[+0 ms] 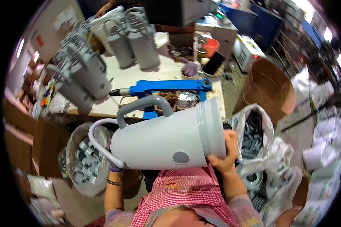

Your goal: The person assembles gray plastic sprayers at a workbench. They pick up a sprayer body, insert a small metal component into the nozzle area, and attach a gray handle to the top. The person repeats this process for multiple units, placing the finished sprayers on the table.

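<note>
I hold a large light-grey plastic flask shell on its side in front of my chest, its grey carry handle up and a white curved handle at its narrow left end. My right hand grips the wide ribbed rim on the right. My left hand, in a purple glove, sits under the narrow end and is mostly hidden by the shell. A round grey button shows on the shell's side.
A blue lever press stands on the workbench ahead. Several finished grey shells are stacked at the bench's left and back. A clear bag of small grey parts sits lower left. Bags of dark rings and a cardboard drum stand right.
</note>
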Action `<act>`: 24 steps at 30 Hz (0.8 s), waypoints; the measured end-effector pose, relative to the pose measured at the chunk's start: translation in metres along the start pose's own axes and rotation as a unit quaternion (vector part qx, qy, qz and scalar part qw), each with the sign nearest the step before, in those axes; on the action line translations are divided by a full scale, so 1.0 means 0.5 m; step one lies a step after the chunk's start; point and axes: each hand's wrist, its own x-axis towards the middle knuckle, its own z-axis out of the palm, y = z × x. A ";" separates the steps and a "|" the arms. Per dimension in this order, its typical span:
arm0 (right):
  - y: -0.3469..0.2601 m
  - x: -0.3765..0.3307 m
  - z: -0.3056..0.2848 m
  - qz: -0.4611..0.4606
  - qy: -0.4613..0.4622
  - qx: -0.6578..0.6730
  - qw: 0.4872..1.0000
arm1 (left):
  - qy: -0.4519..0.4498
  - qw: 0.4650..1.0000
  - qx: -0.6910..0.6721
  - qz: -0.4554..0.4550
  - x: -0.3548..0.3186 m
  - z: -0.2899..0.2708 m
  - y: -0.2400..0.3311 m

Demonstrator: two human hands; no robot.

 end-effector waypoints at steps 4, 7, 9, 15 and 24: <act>-0.037 0.017 0.027 -0.110 -0.031 0.084 0.990 | 0.025 0.999 0.024 0.002 -0.035 -0.063 0.009; -0.023 0.008 0.033 -0.166 -0.057 0.140 0.975 | 0.046 0.998 0.036 0.008 -0.050 -0.091 0.015; -0.026 0.023 0.045 -0.142 -0.052 0.142 0.978 | 0.063 0.997 0.034 0.017 -0.056 -0.102 0.014; 0.139 -0.025 0.190 0.390 -0.097 0.366 0.839 | 0.164 0.983 0.032 0.075 -0.145 -0.165 0.047; 0.051 0.176 0.356 0.357 -0.233 0.552 0.717 | 0.380 0.863 0.139 0.302 -0.311 -0.232 0.241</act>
